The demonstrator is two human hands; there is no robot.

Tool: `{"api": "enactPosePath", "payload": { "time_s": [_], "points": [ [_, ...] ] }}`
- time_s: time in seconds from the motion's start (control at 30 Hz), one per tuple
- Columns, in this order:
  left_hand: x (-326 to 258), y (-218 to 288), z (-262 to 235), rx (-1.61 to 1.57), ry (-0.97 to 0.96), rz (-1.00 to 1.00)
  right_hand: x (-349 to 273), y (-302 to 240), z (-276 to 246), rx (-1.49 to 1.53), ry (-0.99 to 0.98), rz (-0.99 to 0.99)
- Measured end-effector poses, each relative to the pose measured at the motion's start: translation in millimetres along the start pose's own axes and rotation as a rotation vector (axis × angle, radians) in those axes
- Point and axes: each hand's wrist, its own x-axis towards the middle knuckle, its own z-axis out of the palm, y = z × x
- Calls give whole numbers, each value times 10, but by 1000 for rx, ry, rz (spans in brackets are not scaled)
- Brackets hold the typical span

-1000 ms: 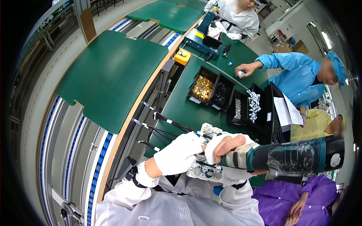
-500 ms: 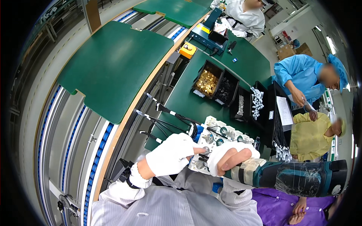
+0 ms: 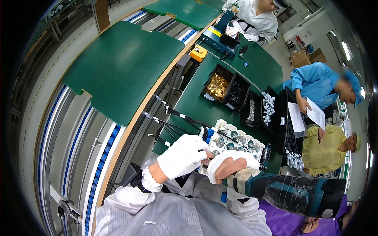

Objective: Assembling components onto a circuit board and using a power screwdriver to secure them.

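Observation:
My left hand [image 3: 184, 156], in a white glove with bare fingertips, is curled closed with its fingertips on a white plastic block [image 3: 243, 137]. Whatever they may pinch there is too small to make out. Round metal parts and black wires sit in the block's recesses. My right hand [image 3: 232, 166], gloved with some fingers bare, grips a teal and black cordless power screwdriver [image 3: 289, 189] near its taped front part. The tool lies almost level, its rear end out to the right. Its tip is hidden behind my hand, close to the block.
Black bins hold brass-coloured pieces [image 3: 216, 85], black pieces [image 3: 235, 91] and small silver pieces [image 3: 252, 110]. White-tipped cables [image 3: 294, 160] fill a larger bin at right. Black cable bundles [image 3: 165, 125] overhang the table's left edge beside a roller conveyor [image 3: 101, 165]. Co-workers are around the table.
The screwdriver's rear end has swung down and a little left, with my right hand shifting slightly left. My left hand has moved slightly right. A co-worker in blue now holds a sheet lower.

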Motion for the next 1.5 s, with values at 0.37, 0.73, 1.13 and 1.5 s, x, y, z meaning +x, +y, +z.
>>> {"api": "enactPosePath", "payload": {
  "time_s": [0.37,0.73,1.13,1.5],
  "points": [
    [223,47,90,84,-178,24,-1798,1378,47,348,1272,-699],
    [247,290,129,-179,46,-378,-2201,3614,987,88,1267,782],
    [435,513,125,-164,-152,-675,-1078,1546,463,-37,1314,-37],
    [358,304,178,-339,-59,-785,-198,700,910,-362,968,-465]
  ]
}}
